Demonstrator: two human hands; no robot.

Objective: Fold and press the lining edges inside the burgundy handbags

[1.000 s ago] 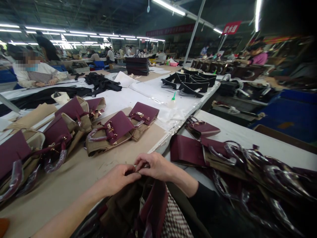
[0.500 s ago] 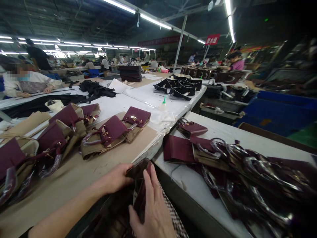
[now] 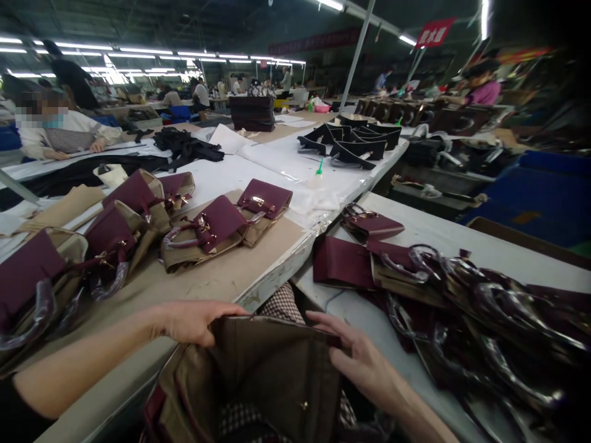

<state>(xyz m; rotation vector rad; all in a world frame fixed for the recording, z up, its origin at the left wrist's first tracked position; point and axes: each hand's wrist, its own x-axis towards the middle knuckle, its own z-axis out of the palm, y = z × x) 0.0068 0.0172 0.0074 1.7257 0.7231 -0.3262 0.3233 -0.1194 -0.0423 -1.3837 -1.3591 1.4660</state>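
A brown and maroon handbag (image 3: 268,375) lies open on my lap at the bottom of the view, its brown lining facing up. My left hand (image 3: 194,320) is closed on the bag's top left edge, beside the cardboard-covered table (image 3: 217,280). My right hand (image 3: 355,357) grips the bag's top right edge with fingers curled over it. Between the hands the lining is stretched flat.
Several maroon handbags (image 3: 217,227) with wrapped handles lie on the table ahead and to the left. A pile of maroon bags (image 3: 443,289) covers the white table on the right. A green-capped glue bottle (image 3: 318,175) and black pieces (image 3: 355,144) sit farther back. Other people work at distant tables.
The bag has been spread open and turned so its lining faces up. My hands moved apart from its middle to its left and right top edges.
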